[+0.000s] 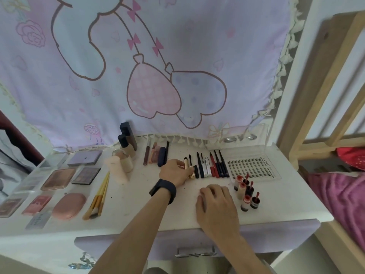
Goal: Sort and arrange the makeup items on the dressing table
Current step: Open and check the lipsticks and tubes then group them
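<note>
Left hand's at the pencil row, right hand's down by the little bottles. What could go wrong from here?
1. The left hand pinches a cream and gold tube beside the close-packed row of black, white and red pencils; a sideways nudge could scatter it.
2. The right hand rests near the upright cluster of small red-topped bottles; a careless sweep could topple them.

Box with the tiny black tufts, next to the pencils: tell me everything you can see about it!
The lash tray is a flat, clear plastic box lying on the white table, far right. Inside sits a white card with neat rows of small dark lash tufts and printed letters along its right edge. A clear panel, probably its open lid, stands up behind it. The row of pencils lies just to its left, and the small bottles stand in front.
</note>
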Available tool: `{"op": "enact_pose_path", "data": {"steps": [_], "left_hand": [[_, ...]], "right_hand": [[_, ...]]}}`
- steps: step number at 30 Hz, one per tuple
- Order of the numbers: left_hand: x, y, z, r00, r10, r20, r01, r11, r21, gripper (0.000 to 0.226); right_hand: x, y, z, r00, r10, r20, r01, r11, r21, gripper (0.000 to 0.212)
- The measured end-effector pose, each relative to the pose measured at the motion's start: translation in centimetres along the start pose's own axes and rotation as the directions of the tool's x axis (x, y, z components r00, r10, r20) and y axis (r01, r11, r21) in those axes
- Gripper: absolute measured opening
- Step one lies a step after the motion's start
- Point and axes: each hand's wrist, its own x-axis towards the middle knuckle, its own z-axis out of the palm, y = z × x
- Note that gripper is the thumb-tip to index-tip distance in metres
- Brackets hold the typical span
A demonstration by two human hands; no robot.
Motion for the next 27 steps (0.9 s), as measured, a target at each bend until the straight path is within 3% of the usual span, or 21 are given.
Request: {"op": "enact_pose_path", "data": {"steps": [20,24,27], "left_hand": [[0.0,0.2,-1.6,0.996,0.090,0.008,-0.090,0.996,-0.010,0.032],[0.8,-1.1,-2.8,0.954,0.259,-0.152,-0.223,0.949,0.221,0.031],[1.4,-2.2,-3.7,0.935,0.309,-0.174,-0.219,0.888,0.404,0.038]], "right_hand": [[0.0,0.1,-0.2,1.000,-0.002,0.004,0.002,1.000,0.018,0.017],[0.0,0.1,-0.1,1.000,-0.004,-0.011,0.004,1.000,0.009,0.017],[0.0,0.1,-0.1,1.000,-0.014,-0.023,0.014,1.000,0.009,0.018]]}}
